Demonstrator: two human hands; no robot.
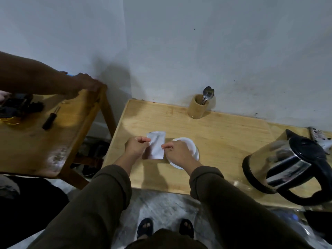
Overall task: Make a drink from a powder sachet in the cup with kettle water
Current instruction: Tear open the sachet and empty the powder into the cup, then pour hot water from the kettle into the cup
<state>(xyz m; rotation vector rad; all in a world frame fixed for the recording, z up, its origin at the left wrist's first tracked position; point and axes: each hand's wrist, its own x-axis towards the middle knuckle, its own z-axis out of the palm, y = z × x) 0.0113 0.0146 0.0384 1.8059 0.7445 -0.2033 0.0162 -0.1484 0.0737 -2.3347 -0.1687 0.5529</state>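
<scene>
Head view: you're standing at the wooden table with both hands raised over it, working a sachet.
Left hand: pinching the sachet's left edge, thumb against curled fingers.
Right hand: pinching the right edge the same way and hovering over the cup's near-left rim.
Sachet: white and flat, hanging clear of the table between your hands, just left of the cup. I can't tell whether its top is torn.
Cup: white, sitting on the table and partly hidden under your right hand. The inside is too washed out to tell powder or water.
Kettle: steel body with black lid and handle, sitting well to the right of the cup. The lid is looking closed.
Step, my read: the two-sided pinch is looking like opening the sachet. A spent sachet being handled would look the same, so I'm not calling it.
Doing it well: keep both pinches close together on the same edge so a tear stays short and controlled. Keep that edge pointing up so the powder is sitting low. Keep the sachet right beside the cup so any spill is landing near the rim.
Risk: your right wrist is hanging over the cup, so a jerk could be knocking it.
Also there: spoons in a wooden holder by the wall.
</scene>
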